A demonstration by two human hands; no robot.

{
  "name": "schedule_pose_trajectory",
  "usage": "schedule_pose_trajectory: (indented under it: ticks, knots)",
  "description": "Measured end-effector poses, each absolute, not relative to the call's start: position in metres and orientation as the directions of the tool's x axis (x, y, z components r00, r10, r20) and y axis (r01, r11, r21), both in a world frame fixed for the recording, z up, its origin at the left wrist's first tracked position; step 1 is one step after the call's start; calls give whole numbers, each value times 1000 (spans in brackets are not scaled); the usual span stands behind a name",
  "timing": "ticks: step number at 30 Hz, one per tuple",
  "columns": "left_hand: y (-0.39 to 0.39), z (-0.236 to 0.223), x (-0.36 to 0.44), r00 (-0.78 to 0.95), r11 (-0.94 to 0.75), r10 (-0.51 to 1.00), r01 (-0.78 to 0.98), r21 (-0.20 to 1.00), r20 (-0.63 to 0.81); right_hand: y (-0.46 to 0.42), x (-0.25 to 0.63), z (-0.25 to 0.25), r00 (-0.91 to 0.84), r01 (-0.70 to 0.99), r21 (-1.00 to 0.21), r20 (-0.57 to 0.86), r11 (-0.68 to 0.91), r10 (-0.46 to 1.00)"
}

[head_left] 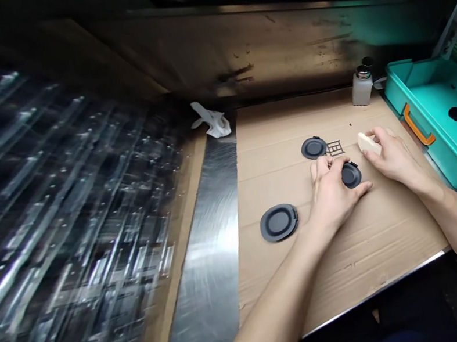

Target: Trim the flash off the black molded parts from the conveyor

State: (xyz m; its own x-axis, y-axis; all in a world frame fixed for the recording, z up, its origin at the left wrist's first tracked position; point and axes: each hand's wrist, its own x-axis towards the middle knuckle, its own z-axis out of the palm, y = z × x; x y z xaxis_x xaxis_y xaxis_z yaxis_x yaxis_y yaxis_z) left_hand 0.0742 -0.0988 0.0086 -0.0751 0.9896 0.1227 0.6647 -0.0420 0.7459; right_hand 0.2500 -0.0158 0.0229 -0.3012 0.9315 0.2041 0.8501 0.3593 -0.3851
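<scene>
My left hand point(333, 191) is closed around a small black oval plastic part point(350, 174) on the cardboard sheet; its thumb lies along the near side. Part of that piece is hidden under my fingers. In my right hand point(394, 156), just to the right, is a cream-coloured block point(367, 144), pinched between thumb and fingers. It looks like a sponge or eraser. Beyond my left hand sits another black oval part point(313, 148) beside a thin black plastic lattice point(335, 148). A larger black oval part point(279, 222) lies to the left of my left wrist.
Cardboard point(272, 169) covers the metal bench point(206, 245). A white bottle point(361, 87) with a metal top stands at the back. At right is a teal bin point(438, 157) with an orange handle. A crumpled white glove or cloth point(215, 123) lies back left, near stacked, shiny clear plastic point(44, 227).
</scene>
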Motion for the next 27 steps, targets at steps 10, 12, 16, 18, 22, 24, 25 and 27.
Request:
schedule_pose_trajectory:
  ticks: [10, 12, 16, 18, 22, 24, 25, 27]
  knots:
    - [-108, -15, 65, -98, -41, 978, 775, 631, 184, -27, 243, 34, -473, 673, -521, 243, 525, 847]
    - [-108, -16, 61, -117, -39, 974, 757, 652, 194, -34, 237, 33, -558, 648, -485, 223, 587, 800]
    - [-103, -20, 59, -111, -82, 965, 733, 675, 238, -52, 224, 35, -615, 752, -264, 50, 604, 787]
    - [-102, -18, 61, -130, -71, 964, 715, 695, 232, -60, 218, 39, -582, 812, -82, -45, 577, 812]
    - [-101, -10, 66, -182, -25, 963, 673, 739, 199, -59, 213, 45, -632, 760, 97, -124, 643, 765]
    - [-101, -6, 68, -178, -23, 966, 661, 750, 187, -53, 214, 45, -659, 735, 107, -117, 669, 743]
    - [-100, -4, 68, -173, -23, 968, 658, 753, 181, -49, 214, 44, -668, 729, 106, -104, 676, 737]
    - [-100, -2, 69, -165, -24, 970, 659, 752, 176, -44, 217, 41, -694, 710, 93, -79, 698, 716]
